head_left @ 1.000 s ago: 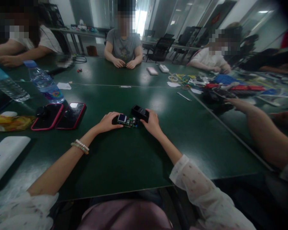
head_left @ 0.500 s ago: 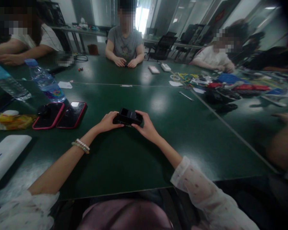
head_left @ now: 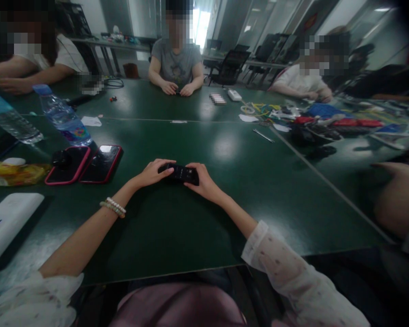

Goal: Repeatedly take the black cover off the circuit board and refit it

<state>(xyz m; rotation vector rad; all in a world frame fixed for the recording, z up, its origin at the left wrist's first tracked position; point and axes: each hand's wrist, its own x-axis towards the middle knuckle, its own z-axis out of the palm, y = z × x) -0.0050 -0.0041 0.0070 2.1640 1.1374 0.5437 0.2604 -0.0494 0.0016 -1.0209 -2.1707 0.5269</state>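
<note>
Between my two hands is a small black box-shaped device (head_left: 180, 173); its exact kind does not show. My left hand (head_left: 154, 172) grips its left end, the thumb lying over the near side. Around the right end my right hand (head_left: 201, 180) is closed, fingers behind and thumb at the front lower edge. A dark face with faint small marks is turned towards me. The device is at or just above the green table (head_left: 177, 227); I cannot tell whether it touches.
Two phones (head_left: 101, 164) in red-pink cases, water bottles (head_left: 63, 116), a yellow packet (head_left: 20, 173) and a white box-like item (head_left: 12, 227) lie left. A wrench (head_left: 263, 135) and a pile of cables and tools (head_left: 327, 120) are to the right. Several people sit around the table.
The black device has been tipped in my hands, so a flatter, darker face now shows. My left thumb has moved up onto its near side. At the right edge, another person's arm has shifted.
</note>
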